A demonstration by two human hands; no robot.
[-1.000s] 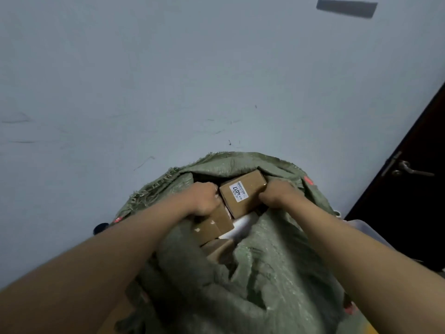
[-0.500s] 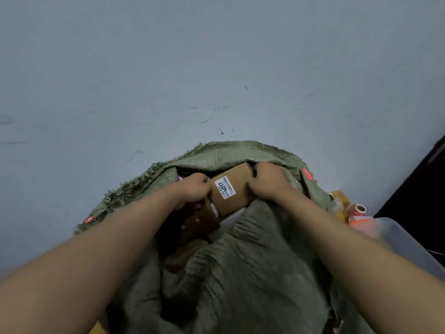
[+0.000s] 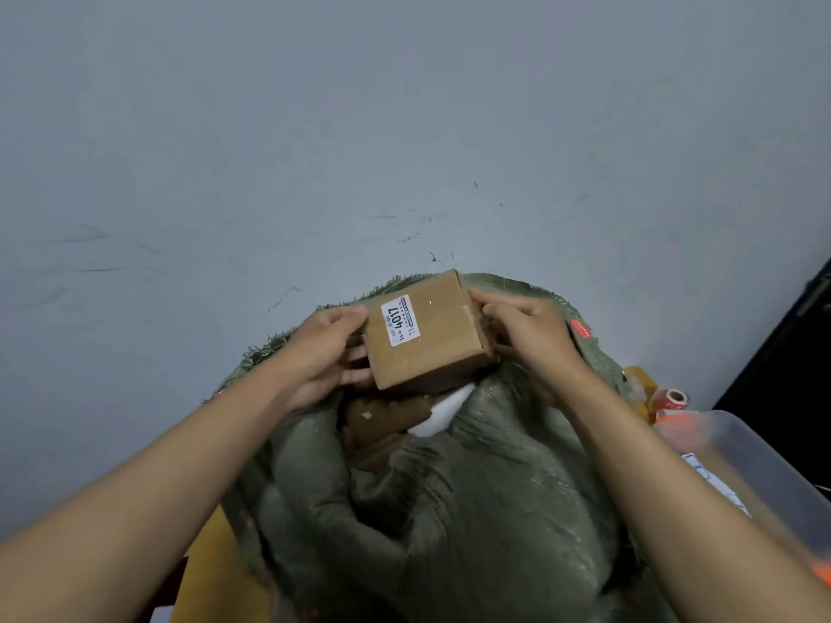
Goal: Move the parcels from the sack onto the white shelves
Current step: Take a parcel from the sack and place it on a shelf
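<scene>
- The left hand (image 3: pixel 324 353) is gripping the near-left end of a brown cardboard parcel (image 3: pixel 431 335), thumb lying on the top edge and fingers curling under the side.
- The right hand (image 3: pixel 524 328) is clamping the opposite end, thumb on top and fingers wrapping the far-right side.
- The parcel is sitting between the two hands, touching both, tilted, with its white label (image 3: pixel 400 320) reading 4017 lying just beside the left thumb.
- The parcel is hovering above the open mouth of the green woven sack (image 3: pixel 472 510), which is spreading out below both wrists.
- Just below the hands, inside the sack, another brown parcel (image 3: pixel 386 413) and a white packet (image 3: pixel 443 409) are lying side by side, touching.
- Beyond the right forearm, a clear plastic bin (image 3: pixel 764 478) is standing beside the sack.
</scene>
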